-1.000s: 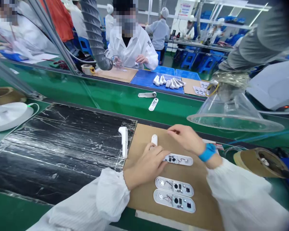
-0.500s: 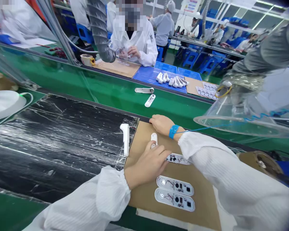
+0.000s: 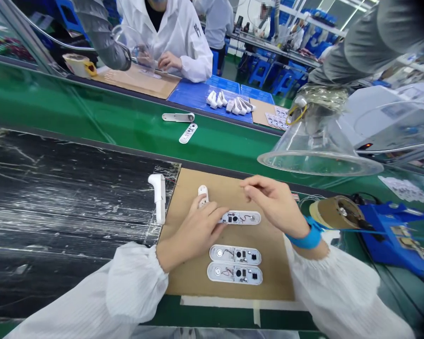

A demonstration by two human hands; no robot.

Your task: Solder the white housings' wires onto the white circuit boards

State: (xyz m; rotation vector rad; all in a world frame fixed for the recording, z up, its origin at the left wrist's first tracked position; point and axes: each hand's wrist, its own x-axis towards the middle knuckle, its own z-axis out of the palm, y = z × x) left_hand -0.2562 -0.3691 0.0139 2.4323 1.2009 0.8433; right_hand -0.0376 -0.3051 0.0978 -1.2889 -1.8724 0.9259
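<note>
Cardboard (image 3: pixel 268 235) on the bench (image 3: pixel 212 317) bore three wired shells (image 3: pixel 235 254), uncovered and apparently unfinished, one under the left hand (image 3: pixel 199 228), whose grip, as with the hovering right hand (image 3: pixel 273 205), could not be determined.

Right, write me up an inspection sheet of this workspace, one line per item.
Surface: cardboard sheet with a scuffed black mat to its left.
Work pieces: white circuit-fitted housing by the left hand; two similar housings side by side nearer the wearer; narrow white piece beyond; white hooked piece on the mat's right edge.
Clutter: tape roll and blue tray at right.
Hands: left hand touches the housing's left end and apparently the narrow white piece; right hand above the cardboard, fingers curled, no item visible in it.
Cables: blue cord from the right wristband.
Surroundings: clear hood overhead at right; white-coated person opposite.
</note>
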